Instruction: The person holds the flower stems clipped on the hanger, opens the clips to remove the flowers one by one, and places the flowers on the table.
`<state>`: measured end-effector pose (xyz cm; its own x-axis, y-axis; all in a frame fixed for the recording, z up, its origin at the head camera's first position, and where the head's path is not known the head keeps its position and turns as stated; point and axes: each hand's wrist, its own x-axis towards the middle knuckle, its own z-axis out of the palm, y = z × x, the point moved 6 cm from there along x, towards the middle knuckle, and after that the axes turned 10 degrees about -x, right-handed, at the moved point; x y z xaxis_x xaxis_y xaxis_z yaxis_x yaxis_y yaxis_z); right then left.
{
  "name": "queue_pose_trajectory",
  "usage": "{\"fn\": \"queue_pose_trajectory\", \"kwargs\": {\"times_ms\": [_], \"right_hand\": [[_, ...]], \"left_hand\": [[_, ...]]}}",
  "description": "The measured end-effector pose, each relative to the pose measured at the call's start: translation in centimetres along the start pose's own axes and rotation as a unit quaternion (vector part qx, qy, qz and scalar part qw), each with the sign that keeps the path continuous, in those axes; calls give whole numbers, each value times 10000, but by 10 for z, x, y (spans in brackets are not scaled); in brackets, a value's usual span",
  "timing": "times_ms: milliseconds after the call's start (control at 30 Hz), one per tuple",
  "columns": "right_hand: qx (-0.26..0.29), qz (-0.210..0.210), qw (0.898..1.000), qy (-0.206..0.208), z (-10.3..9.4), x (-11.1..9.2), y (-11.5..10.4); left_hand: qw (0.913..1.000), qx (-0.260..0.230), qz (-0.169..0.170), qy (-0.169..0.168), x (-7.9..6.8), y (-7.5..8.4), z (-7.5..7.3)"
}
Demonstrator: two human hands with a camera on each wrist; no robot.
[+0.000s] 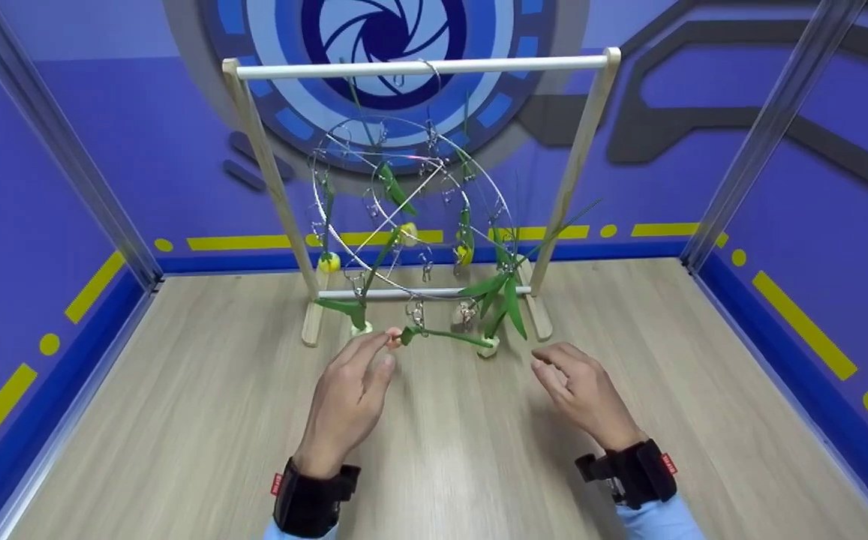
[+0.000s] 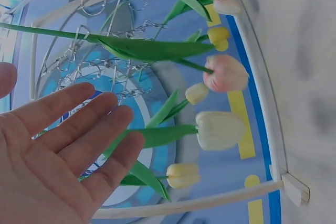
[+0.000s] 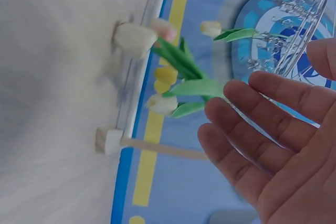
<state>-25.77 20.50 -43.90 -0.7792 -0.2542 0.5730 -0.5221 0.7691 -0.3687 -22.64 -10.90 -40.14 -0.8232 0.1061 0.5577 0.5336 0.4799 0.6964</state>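
Several artificial tulips with green leaves hang head-down from the metal clips [image 1: 416,313] of a round wire hanger. My left hand [image 1: 347,390] is at the front left of the hanger, beside the pink tulip [image 1: 394,337]. In the left wrist view its fingers are extended, near the leaf of a white tulip [image 2: 220,130]; whether they touch it I cannot tell. To the right, apart from the flowers, is my right hand [image 1: 587,390], holding nothing. The right wrist view shows its fingers loosely straight, with another white tulip [image 3: 134,40] beyond them.
The hanger hooks over the white crossbar [image 1: 524,64] of a wooden-legged rack on a wood-grain table [image 1: 449,465]. Yellow tulips [image 1: 328,262] hang farther back. Blue printed panels [image 1: 36,187] enclose the back and both sides.
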Motion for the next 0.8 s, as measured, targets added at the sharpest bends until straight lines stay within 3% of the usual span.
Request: {"fn": "queue_pose_trajectory", "kwargs": {"times_ms": [200, 367, 800], "right_hand": [[159, -296, 9992, 215, 4, 9, -15], [283, -303, 9987, 313, 9, 14, -24], [593, -263, 9971, 398, 19, 18, -36]], "left_hand": [[9999, -50, -13, 94, 4, 3, 6], [9997, -83, -146, 172, 6, 5, 10], [9988, -277, 68, 386, 9, 4, 14]]}}
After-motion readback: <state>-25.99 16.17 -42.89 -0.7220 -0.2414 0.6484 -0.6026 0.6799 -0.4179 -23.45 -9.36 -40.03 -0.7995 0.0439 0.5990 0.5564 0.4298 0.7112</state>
